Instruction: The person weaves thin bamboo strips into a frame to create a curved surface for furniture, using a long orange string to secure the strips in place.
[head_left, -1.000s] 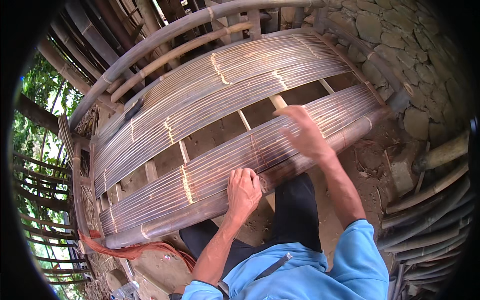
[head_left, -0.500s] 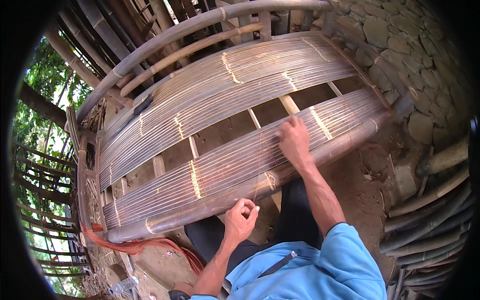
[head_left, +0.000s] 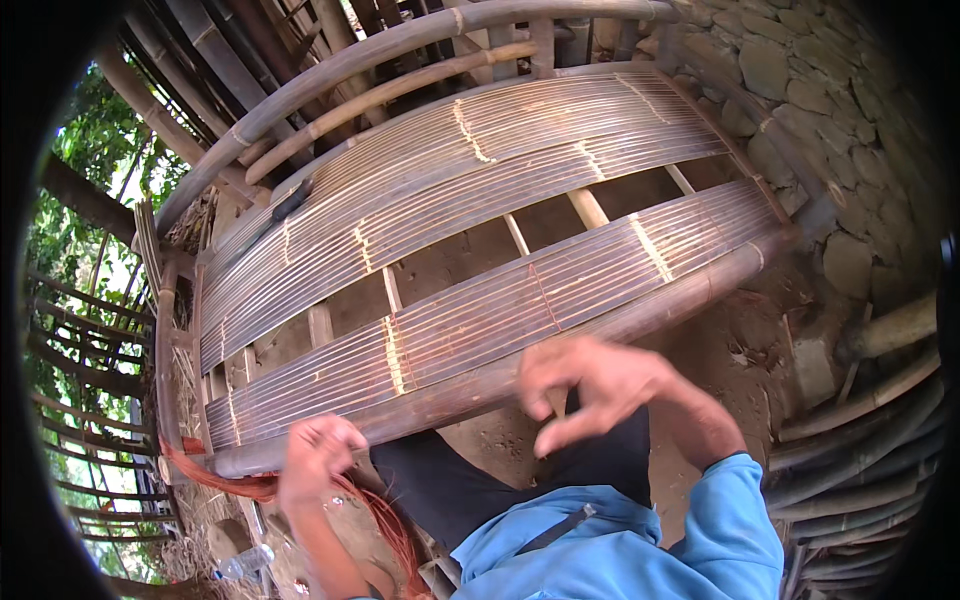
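Note:
A long bamboo bench seat of narrow split slats stretches before me, with a gap between its front strip and the wider slatted part behind. A thin red cord crosses the front strip near its middle. My right hand is over the front bamboo rail and my lap, thumb and fingers apart, nothing visible in it. My left hand, smeared by motion, is near the rail's left part, fingers partly curled; whether it holds cord cannot be made out. Beside it hangs a bundle of red-orange strands.
A dark-handled tool lies on the slats at the back left. Bamboo backrest rails close off the far side. Stacked bamboo poles lie at right below a stone wall. A clear plastic bottle is on the ground at lower left.
My right hand has come off the front strip, down toward my lap, and its fingers have opened. My left hand has swung left toward the strands. The raised cord loop is no longer visible.

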